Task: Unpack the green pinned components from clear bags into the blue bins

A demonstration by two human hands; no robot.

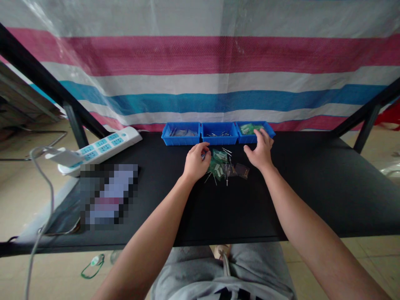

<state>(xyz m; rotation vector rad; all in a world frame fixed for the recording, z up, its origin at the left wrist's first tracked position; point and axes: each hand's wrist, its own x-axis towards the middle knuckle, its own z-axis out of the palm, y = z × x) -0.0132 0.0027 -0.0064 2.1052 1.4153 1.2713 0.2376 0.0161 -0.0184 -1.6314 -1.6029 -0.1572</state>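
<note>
My left hand (196, 161) is closed beside the left edge of a loose pile. A small dark bit shows at its fingertips, too small to name. The pile holds green plastic packets (218, 166), thin metal pins (227, 181) and a clear packet with a dark tint (241, 171). My right hand (262, 149) is at the front of the right blue bin (242, 140), thumb and fingers apart, fingertips over the green packets (251, 128) inside. Nothing shows in its grasp. The middle blue bin (218, 140) holds metal pins, and the left blue bin (181, 141) holds clear packets.
A white power strip (103, 146) with a plugged-in adapter (65, 156) and grey cable (46, 183) lies at the left. Near it is a blurred-out flat object (111, 193). Black frame bars (75, 125) rise at both ends of the black table (231, 221); a striped sheet (200, 54) hangs behind.
</note>
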